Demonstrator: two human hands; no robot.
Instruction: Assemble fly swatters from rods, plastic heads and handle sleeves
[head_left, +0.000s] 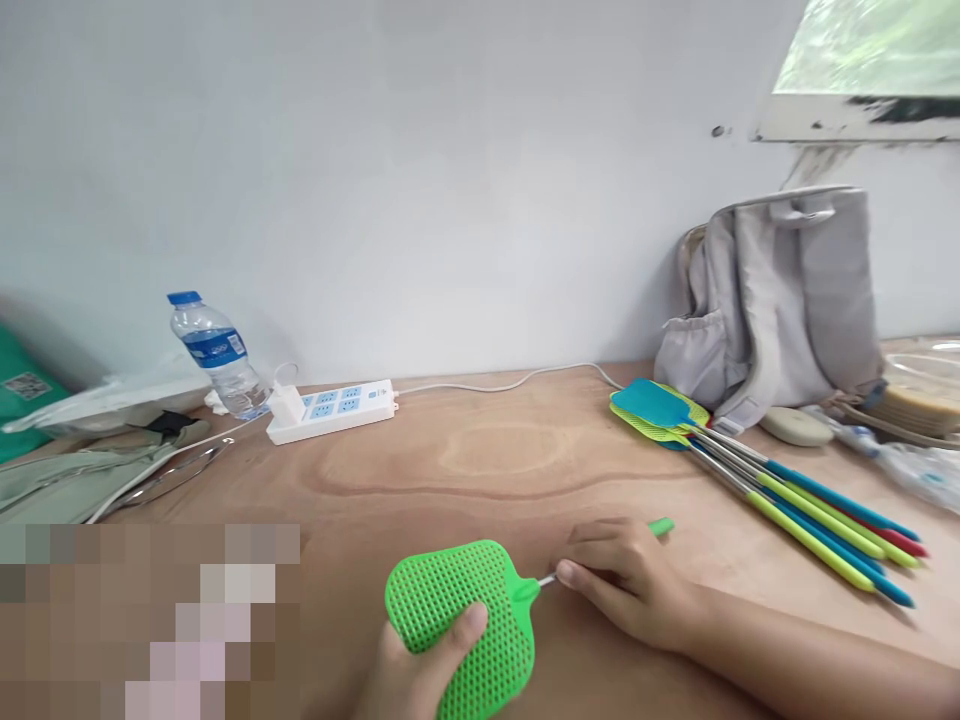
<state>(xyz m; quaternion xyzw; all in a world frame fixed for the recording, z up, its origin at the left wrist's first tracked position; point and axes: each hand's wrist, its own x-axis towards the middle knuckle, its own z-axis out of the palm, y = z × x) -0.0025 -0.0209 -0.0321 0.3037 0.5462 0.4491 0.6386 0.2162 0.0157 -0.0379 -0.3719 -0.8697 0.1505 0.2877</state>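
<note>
- Near the front edge of the wooden table (480, 470), a green fly swatter (465, 620) is lying with its mesh head low in the view; everything below is placed from this swatter.
- The left hand (420, 680) is coming up from under the swatter's head, its thumb pressing on the mesh and the fingers curled behind, so it is gripping the head.
- The right hand (630, 585) is resting just right of the head, its fingers closing narrowly around the thin metal shaft where that leaves the head; a green handle tip (661, 526) is poking out beyond the knuckles.
- Well to the upper right of the swatter, a bundle of fly swatters (750, 470) is lying on the table, their blue, yellow-green and red handles fanning out toward the right edge.
- Beyond that bundle, a grey backpack (780, 300) is leaning against the pale wall (420, 170).
- Up and to the left of the swatter, a white power strip (334, 408) is sitting near the wall, its cable running rightward along the table.
- Just left of the strip, a water bottle (217, 355) is tilting, its blue cap uppermost.
- Far to the left, clothes and bags are piling at the table's end; the lower left corner is blurred out.
- High to the right, a window ledge (855, 125) is showing greenery.
</note>
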